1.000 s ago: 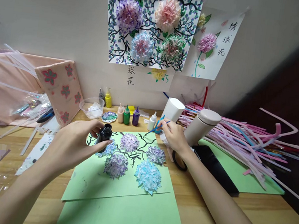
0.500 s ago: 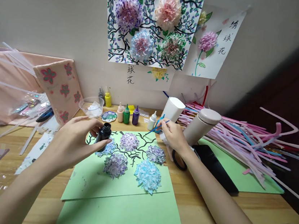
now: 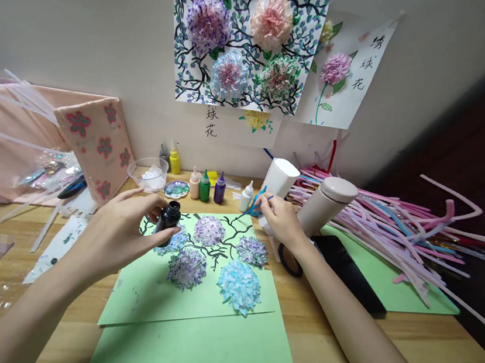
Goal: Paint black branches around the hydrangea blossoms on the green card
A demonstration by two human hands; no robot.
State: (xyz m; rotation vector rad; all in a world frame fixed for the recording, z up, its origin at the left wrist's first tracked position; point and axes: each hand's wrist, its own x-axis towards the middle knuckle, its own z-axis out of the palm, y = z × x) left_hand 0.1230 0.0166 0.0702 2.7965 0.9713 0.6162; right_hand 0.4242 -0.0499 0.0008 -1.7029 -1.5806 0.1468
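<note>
Over the left side of the green paper (image 3: pixel 156 306), my left hand (image 3: pixel 126 226) grips an open black ink bottle (image 3: pixel 169 219). My right hand (image 3: pixel 281 218) pinches a blue brush (image 3: pixel 253 207), its tip at the paper's upper right, where black branches are painted. Paper flowers lie among and below the branches: a lilac one (image 3: pixel 210 230), a grey-purple one (image 3: pixel 252 250), a purple one (image 3: pixel 187 269), a light-blue one (image 3: pixel 239 286) and a blue one (image 3: pixel 173 241) partly hidden behind the bottle.
Small paint bottles (image 3: pixel 205 187), a white bottle (image 3: pixel 246 196) and a clear bowl (image 3: pixel 148 174) stand along the wall. A grey cup (image 3: pixel 328 204), black phone (image 3: pixel 350 274) and pink pipe cleaners (image 3: pixel 391 229) lie right. A pink fabric box (image 3: pixel 96 146) stands left. Flower pictures (image 3: pixel 245 46) hang above.
Both hands keep nearly the same places and holds. The brush and my right hand have shifted very slightly; the camera view has moved a little.
</note>
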